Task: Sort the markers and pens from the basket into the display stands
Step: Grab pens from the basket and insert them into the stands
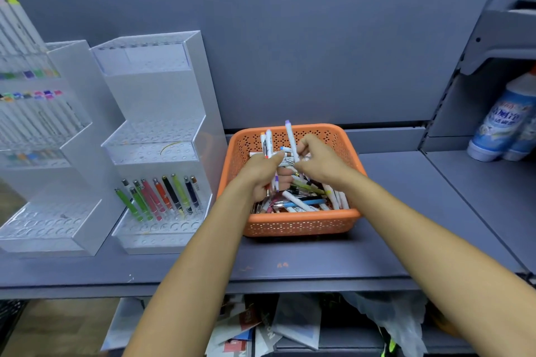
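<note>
Gripping a bunch of markers (268,143), the left hand (261,174) sits over the orange basket (301,224); right hand (322,161) pinches one purple-capped marker (290,136) above it; risk: the crowded left fist loosens and markers spill, or wrong types land in the stand (156,130) beside.

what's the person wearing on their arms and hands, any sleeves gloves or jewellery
The left arm and right arm are bare as far as the picture shows, with no sleeves. The left hand and right hand wear no gloves. No watch, bracelet or ring shows.
</note>
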`<state>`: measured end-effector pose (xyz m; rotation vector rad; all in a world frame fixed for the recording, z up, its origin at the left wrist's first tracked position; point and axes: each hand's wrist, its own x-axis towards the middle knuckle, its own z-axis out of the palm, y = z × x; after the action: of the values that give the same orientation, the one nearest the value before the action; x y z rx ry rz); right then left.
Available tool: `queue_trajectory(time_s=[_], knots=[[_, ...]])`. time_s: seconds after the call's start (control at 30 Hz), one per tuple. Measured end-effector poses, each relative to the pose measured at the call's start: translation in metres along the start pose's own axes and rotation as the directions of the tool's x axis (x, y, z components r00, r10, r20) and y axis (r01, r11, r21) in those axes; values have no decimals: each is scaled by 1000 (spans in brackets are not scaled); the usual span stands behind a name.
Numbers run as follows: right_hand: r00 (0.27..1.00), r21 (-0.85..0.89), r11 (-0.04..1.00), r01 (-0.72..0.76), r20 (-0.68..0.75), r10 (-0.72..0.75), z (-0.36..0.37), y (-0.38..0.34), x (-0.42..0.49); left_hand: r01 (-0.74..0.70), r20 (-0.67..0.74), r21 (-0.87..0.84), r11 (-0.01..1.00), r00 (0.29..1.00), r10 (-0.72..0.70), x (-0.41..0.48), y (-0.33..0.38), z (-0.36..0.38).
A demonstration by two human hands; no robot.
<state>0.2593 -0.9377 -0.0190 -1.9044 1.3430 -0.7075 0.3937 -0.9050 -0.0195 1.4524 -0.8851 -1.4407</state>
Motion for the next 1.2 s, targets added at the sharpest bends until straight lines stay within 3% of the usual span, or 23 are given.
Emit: queue_trajectory(time_s=[0.1,0.23,0.33,0.43,0.5,0.6,0.67,0.77,0.83,0.9,1.07,1.2], knots=[[989,85,986,146,-17,-145,-2,-10,-10,-41,106,-132,990,993,55,-3,5,4],[954,-101,949,297,-13,-300,-8,-12,-18,-61,138,-192,979,987,88,-5,7,4],[946,-203,924,324,40,-322,-13,-15,-18,-21,158,-185,983,986,51,-6,7,2],[964,-268,926,265,89,-250,-19,-15,-15,-5,191,-163,987,981,36,-8,7,0],[972,-191,955,226,110,-208,-22,-14,-15,6,182,-186,982,983,28,-9,6,0],[987,-79,984,162,6,-162,-23,-9,-15,-28,31,-230,973,999,36,-5,5,2],[995,-292,951,101,36,-95,-25,-2,-16,-74,-100,-223,972,994,53,-2,5,1],[930,-657,745,116,336,151,-17,5,-24,-140,-186,-112,984,976,117,3,4,-2],[900,-764,625,159,372,226,-10,5,-28,-153,-184,-31,988,972,145,1,4,0],[907,-794,582,174,360,219,-6,3,-27,-162,-192,37,986,967,167,-1,3,1],[921,-769,619,159,341,187,-12,3,-29,-186,-179,51,981,965,193,-6,2,-1],[941,-655,753,64,290,172,-15,2,-27,-183,-210,26,983,960,184,-5,2,-1]])
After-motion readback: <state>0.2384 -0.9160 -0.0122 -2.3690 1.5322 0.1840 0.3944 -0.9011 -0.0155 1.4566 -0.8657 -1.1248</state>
